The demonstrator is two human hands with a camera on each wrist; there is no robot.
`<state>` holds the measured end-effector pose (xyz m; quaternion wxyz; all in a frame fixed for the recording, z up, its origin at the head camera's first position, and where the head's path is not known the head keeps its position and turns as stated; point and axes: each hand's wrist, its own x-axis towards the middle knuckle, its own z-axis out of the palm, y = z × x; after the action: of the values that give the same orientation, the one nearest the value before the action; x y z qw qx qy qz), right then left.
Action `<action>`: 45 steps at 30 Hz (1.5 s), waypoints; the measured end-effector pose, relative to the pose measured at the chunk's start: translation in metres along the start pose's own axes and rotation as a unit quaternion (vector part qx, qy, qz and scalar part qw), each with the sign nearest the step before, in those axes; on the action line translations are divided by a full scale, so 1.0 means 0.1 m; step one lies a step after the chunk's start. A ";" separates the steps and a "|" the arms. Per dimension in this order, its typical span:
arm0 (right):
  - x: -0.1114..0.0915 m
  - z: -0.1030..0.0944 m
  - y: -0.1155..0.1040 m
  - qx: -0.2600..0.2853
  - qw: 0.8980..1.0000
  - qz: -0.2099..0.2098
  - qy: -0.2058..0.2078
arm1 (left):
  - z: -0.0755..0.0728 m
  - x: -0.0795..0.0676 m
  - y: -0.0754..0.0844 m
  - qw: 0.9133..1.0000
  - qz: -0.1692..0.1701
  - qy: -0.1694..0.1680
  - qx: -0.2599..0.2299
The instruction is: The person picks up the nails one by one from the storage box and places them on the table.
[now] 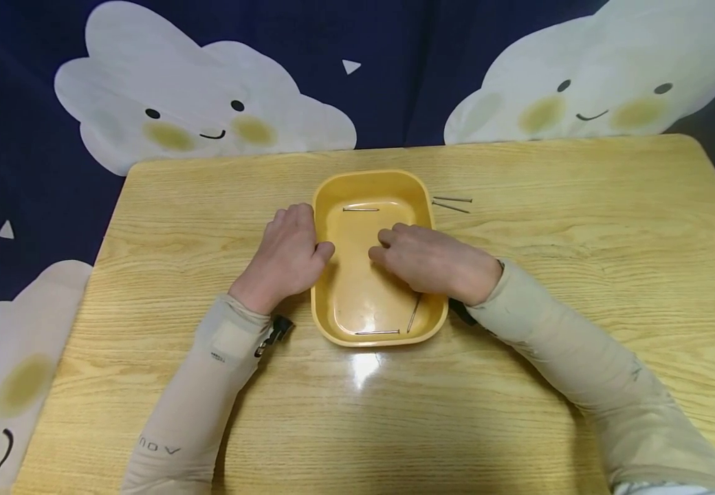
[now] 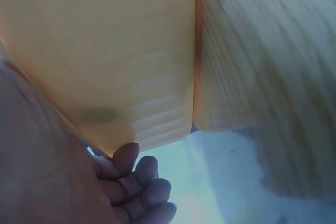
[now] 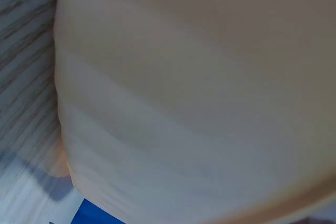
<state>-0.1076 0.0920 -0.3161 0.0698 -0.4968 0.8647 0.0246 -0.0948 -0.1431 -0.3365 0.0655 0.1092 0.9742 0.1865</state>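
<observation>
A yellow plastic tub stands on the table, with its outer wall filling much of the left wrist view. My left hand holds the tub's left rim, thumb over the edge and the other fingers bent outside it. Over the tub's right side reaches my right hand, fingers bent and pointing down inside; what lies under the fingertips is hidden. One nail lies near the far end of the tub floor. At the near end are another nail and a slanted nail. The right wrist view holds mostly tub wall.
Two more nails, an upper one and a lower one, lie on the wooden table just right of the tub's far corner. A dark blue cloth with white clouds hangs behind the table's far edge.
</observation>
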 end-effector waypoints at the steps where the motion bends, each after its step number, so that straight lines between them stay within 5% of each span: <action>1: 0.00 0.00 0.00 0.000 1.000 0.000 0.001 | 0.00 0.00 0.00 1.000 0.000 -0.001 0.001; 45: 0.04 0.02 0.02 0.071 0.996 -0.021 -0.051 | 0.00 0.00 0.01 1.000 0.001 -0.005 -0.004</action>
<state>-0.1111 0.0900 -0.3183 0.1496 -0.5069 0.8488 -0.0128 -0.0942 -0.1424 -0.3365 0.0703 0.1111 0.9729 0.1902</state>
